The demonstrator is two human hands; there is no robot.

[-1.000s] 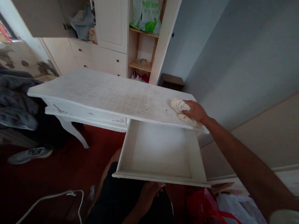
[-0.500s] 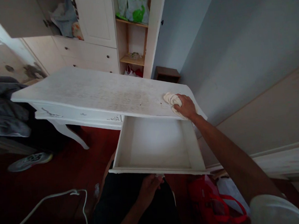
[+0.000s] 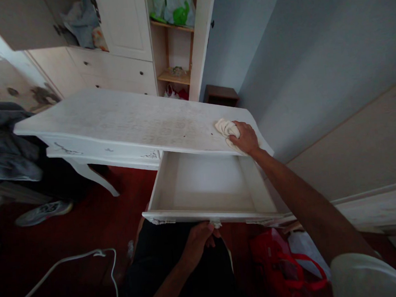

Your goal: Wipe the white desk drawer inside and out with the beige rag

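My right hand (image 3: 246, 138) is closed round a crumpled cream cloth (image 3: 226, 129) and rests with it on the right end of a white desk (image 3: 120, 113). Dark smudges mark the middle of the desktop. Below the desktop a white drawer (image 3: 207, 180) is pulled out toward me, with nothing seen inside. At the middle of the drawer front, my left hand (image 3: 200, 242) grips a small pale drawer knob (image 3: 215, 224) between thumb and fingers; the hand partly hides it.
Behind the desk stands a white wardrobe (image 3: 125, 30) with shelves holding plastic bags. A red bag (image 3: 275, 261) lies on the floor at the right. On the left are a shoe (image 3: 43, 213), a white cable (image 3: 66, 258) and grey clothing (image 3: 2, 141).
The drawer's front edge has tipped up, so its carved face and knob now show. My left hand has risen slightly with it. The cloth and right hand have barely moved.
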